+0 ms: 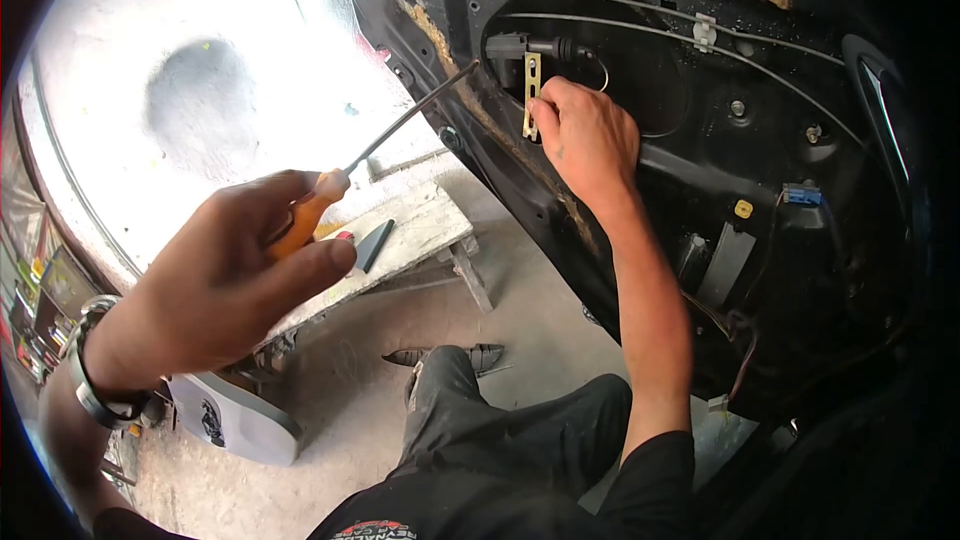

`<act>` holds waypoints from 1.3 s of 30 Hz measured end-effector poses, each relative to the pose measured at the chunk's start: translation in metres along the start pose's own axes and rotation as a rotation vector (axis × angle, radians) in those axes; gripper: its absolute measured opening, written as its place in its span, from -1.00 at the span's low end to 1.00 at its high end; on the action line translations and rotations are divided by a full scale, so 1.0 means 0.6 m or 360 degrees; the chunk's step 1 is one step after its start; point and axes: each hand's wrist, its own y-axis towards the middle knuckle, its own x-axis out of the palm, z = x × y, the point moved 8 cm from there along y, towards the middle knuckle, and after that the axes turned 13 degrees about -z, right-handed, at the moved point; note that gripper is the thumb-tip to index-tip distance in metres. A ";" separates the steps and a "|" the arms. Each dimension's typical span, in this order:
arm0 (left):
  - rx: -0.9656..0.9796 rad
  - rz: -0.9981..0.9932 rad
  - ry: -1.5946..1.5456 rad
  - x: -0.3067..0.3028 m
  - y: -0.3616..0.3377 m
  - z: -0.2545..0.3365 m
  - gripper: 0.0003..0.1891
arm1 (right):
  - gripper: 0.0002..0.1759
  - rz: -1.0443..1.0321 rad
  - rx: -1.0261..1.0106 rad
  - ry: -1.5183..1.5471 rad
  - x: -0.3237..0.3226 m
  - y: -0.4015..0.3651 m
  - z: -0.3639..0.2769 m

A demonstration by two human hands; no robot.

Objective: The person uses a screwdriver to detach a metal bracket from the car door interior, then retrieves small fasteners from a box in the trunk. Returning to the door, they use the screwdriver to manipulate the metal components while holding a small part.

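Note:
An orange-handled screwdriver [410,113] is gripped in my left hand [215,280], its long shaft slanting up to the right. The tip overlaps the edge of a bare black car door [650,180]. My right hand [592,140] reaches into the door's large opening, thumb and fingers closed on a gold-coloured slotted metal strip [533,75]. That strip hangs upright, its top end against a black door lock actuator [508,46] with a ribbed rubber boot. Part of the strip's right edge is hidden by my fingers.
A worn bench [425,215] with a dark flat piece [374,245] on it stands left of the door. Below it, a grey panel [245,420] leans near the floor. Metal rods [640,10] cross the door's top; a blue connector [802,196] hangs at right.

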 end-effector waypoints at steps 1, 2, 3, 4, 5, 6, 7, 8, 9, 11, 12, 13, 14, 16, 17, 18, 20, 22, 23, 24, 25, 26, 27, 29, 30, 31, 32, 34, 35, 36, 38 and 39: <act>-0.0077 -0.0080 -0.0630 0.001 -0.002 -0.013 -0.51 | -0.76 0.0005 -0.0001 0.0006 -0.001 -0.001 0.001; -0.0159 -0.0168 -0.1264 0.012 -0.005 -0.024 -0.49 | -0.77 0.0001 -0.0002 0.0010 -0.001 -0.003 0.001; -0.0035 -0.0187 -0.1471 0.013 -0.002 -0.026 -0.46 | -0.77 -0.0002 -0.0001 0.0013 -0.001 -0.003 0.001; -0.0079 -0.0195 -0.1537 0.016 -0.002 -0.028 -0.46 | -0.77 -0.0004 -0.0003 0.0015 -0.002 -0.003 0.001; -0.0122 -0.0199 -0.1605 0.018 -0.003 -0.031 -0.47 | -0.78 -0.0003 0.0002 0.0014 -0.003 -0.002 0.002; -0.0165 -0.0200 -0.1676 0.019 -0.005 -0.034 -0.47 | -0.78 -0.0004 0.0003 0.0014 -0.002 -0.002 0.002; -0.0210 -0.0184 -0.1632 0.021 -0.005 -0.026 -0.52 | -0.78 -0.0008 0.0005 0.0015 0.000 -0.001 0.002; -0.0233 -0.0153 -0.1434 0.020 -0.004 -0.022 -0.55 | -0.78 -0.0017 0.0008 0.0013 0.001 -0.002 0.000; -0.0256 -0.0125 -0.1235 0.019 -0.003 -0.019 -0.57 | -0.78 -0.0025 0.0013 0.0012 -0.001 -0.002 -0.002; -0.0239 -0.0058 -0.0700 0.015 0.002 -0.011 -0.61 | -0.79 -0.0027 0.0024 0.0003 -0.002 -0.002 -0.003; -0.0201 -0.0019 -0.0368 0.014 0.005 -0.007 -0.62 | -0.79 -0.0023 0.0027 -0.0004 -0.002 -0.001 -0.002; -0.0167 0.0021 -0.0035 0.012 0.005 0.000 -0.62 | -0.79 -0.0020 0.0028 -0.0007 -0.001 -0.002 -0.003; -0.0141 0.0040 0.0086 0.011 0.002 0.004 -0.62 | -0.79 -0.0021 0.0022 -0.0002 0.000 -0.002 -0.005; -0.0073 0.0075 0.0331 0.006 -0.001 0.019 -0.63 | -0.79 -0.0017 0.0019 -0.0004 -0.003 -0.003 -0.005; -0.0086 0.0073 0.0384 0.006 -0.001 0.022 -0.64 | -0.79 -0.0018 0.0018 -0.0010 -0.003 -0.003 -0.003; -0.0099 0.0073 0.0436 0.006 -0.001 0.027 -0.65 | -0.79 -0.0020 0.0015 -0.0017 -0.002 -0.003 -0.002; -0.0168 0.0064 0.0525 0.007 -0.003 0.029 -0.67 | -0.79 -0.0003 0.0010 -0.0016 -0.001 -0.002 -0.003; -0.0277 0.0044 0.0606 0.007 -0.003 0.025 -0.69 | -0.77 0.0039 0.0013 0.0000 0.001 -0.002 0.000; -0.0240 0.0085 0.0674 0.006 -0.004 0.025 -0.69 | -0.77 0.0033 0.0012 0.0001 0.001 -0.002 0.000; -0.0203 0.0125 0.0743 0.008 -0.004 0.021 -0.68 | -0.77 0.0027 0.0013 0.0001 0.000 -0.002 0.000; -0.0163 0.0165 0.0812 0.009 -0.003 0.020 -0.68 | -0.77 0.0021 0.0015 0.0000 0.000 -0.002 0.000; -0.0148 0.0168 0.0838 0.011 -0.003 0.019 -0.67 | -0.77 0.0018 0.0015 -0.0002 -0.001 -0.002 -0.001; -0.0133 0.0172 0.0862 0.012 -0.002 0.019 -0.67 | -0.77 0.0015 0.0014 -0.0004 -0.001 -0.002 -0.001; -0.0133 0.0183 0.0929 0.013 -0.001 0.017 -0.66 | -0.77 0.0012 0.0010 -0.0003 0.000 -0.002 -0.001; -0.0148 0.0192 0.0971 0.014 -0.001 0.016 -0.66 | -0.77 0.0014 0.0007 0.0000 -0.001 -0.002 -0.001; -0.0164 0.0202 0.1013 0.015 -0.001 0.014 -0.67 | -0.77 0.0015 0.0003 0.0004 0.000 -0.001 -0.001; -0.0139 0.0212 0.1005 0.015 -0.002 0.015 -0.66 | -0.77 0.0007 0.0009 0.0002 0.000 -0.001 -0.001; -0.0088 0.0233 0.0991 0.015 -0.002 0.017 -0.64 | -0.77 -0.0008 0.0022 -0.0004 0.001 -0.001 0.000; -0.0055 0.0146 0.0862 0.016 -0.002 0.018 -0.61 | -0.77 -0.0021 0.0029 -0.0003 0.002 0.000 0.001; -0.0022 0.0062 0.0731 0.012 -0.002 0.022 -0.58 | -0.77 -0.0035 0.0034 -0.0003 0.002 0.000 0.002; -0.0122 -0.0040 0.0160 0.003 -0.005 0.012 -0.52 | -0.78 -0.0051 0.0028 0.0000 0.001 0.002 0.001; -0.0248 -0.0064 -0.0277 0.003 -0.007 -0.002 -0.49 | -0.78 -0.0051 0.0025 0.0004 0.000 0.002 -0.001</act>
